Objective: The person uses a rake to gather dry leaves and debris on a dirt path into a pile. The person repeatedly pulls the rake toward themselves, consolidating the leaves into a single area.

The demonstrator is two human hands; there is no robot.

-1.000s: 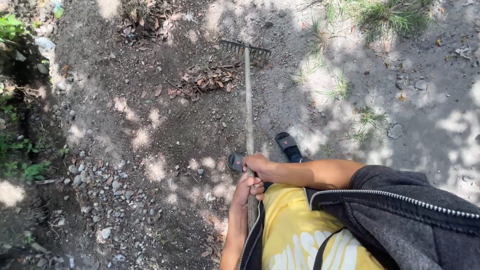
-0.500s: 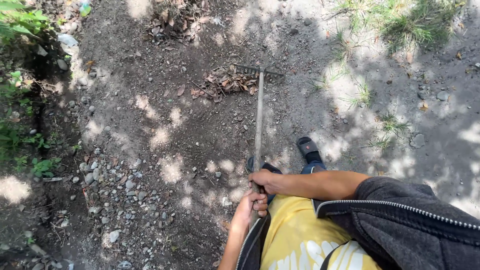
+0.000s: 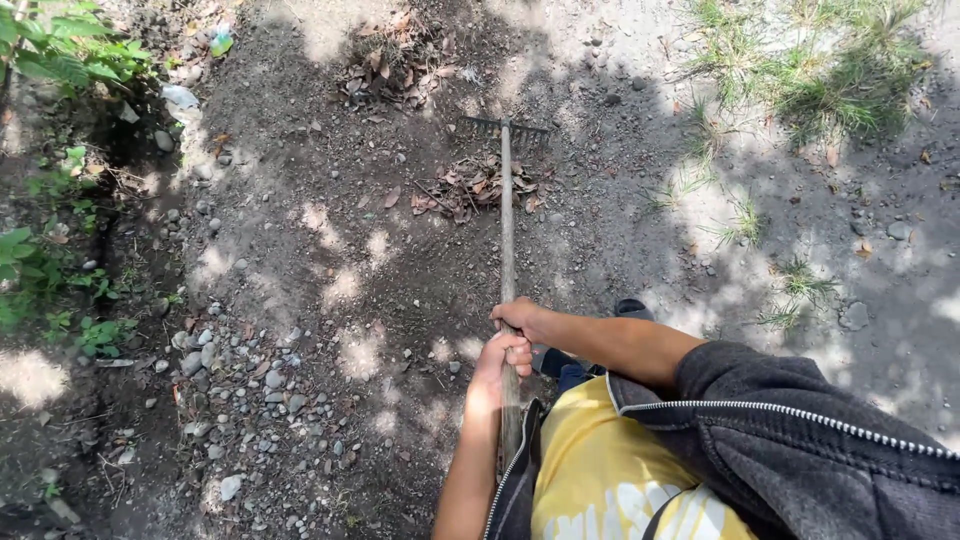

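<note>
I hold a long-handled rake [image 3: 506,210] with both hands over bare dirt. My right hand [image 3: 520,316] grips the wooden handle higher up, and my left hand [image 3: 500,362] grips it just below, close to my body. The metal tines reach out ahead of me, just past a small heap of dry brown leaves [image 3: 472,187] lying beside the handle. A second heap of dry leaves [image 3: 395,60] lies farther away, near the top of the view. I wear a yellow shirt and a dark zipped jacket.
Loose grey stones [image 3: 245,385] are scattered at the lower left. Green plants [image 3: 50,60] line the left edge, with a dark ditch beside them. Grass tufts [image 3: 830,85] grow at the upper right. My dark shoe [image 3: 632,308] shows behind my right forearm.
The rake head with the leaves beside it has come nearer to me, and my view has shifted, showing the far leaf heap and the left plants more fully.
</note>
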